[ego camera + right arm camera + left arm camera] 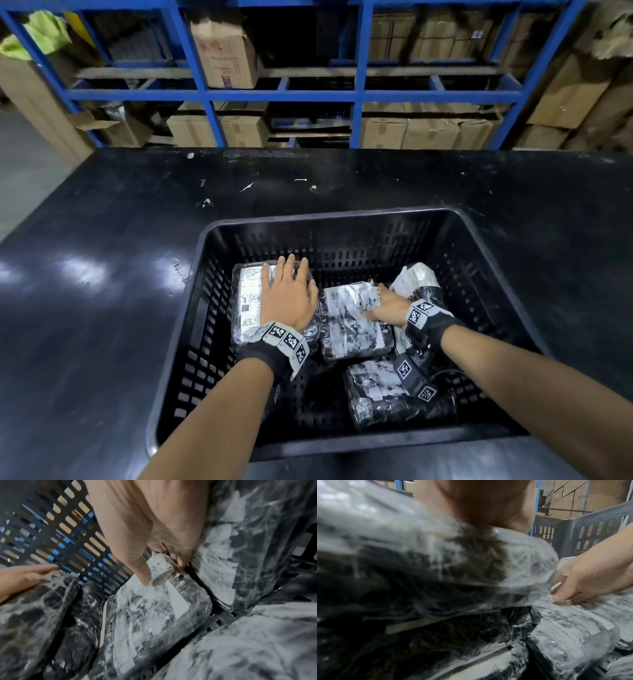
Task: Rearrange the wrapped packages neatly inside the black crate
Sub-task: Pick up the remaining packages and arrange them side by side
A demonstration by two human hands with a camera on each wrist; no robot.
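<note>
The black crate (pixel 342 214) holds several plastic-wrapped packages with white labels. My left hand (pixel 287 291) lies flat, fingers straight, on the left package (pixel 248 298), pressing it down by the far left wall. The left wrist view shows that palm (pixel 479 500) on the wrapping (pixel 402 561). My right hand (pixel 387 305) pinches the far right corner of the middle package (pixel 349 318). Thumb and fingers (pixel 163 572) squeeze that bunched corner of the middle package (pixel 150 615). A third package (pixel 416 281) leans upright to the right. A fourth (pixel 376 387) lies at the front.
The crate stands on a black table (pixel 102 274) near its front edge. Behind the table, blue shelving (pixel 356 92) holds cardboard boxes. The crate's slotted wall (pixel 51 534) is close behind the packages. Bare crate floor (pixel 308 394) shows at the front left.
</note>
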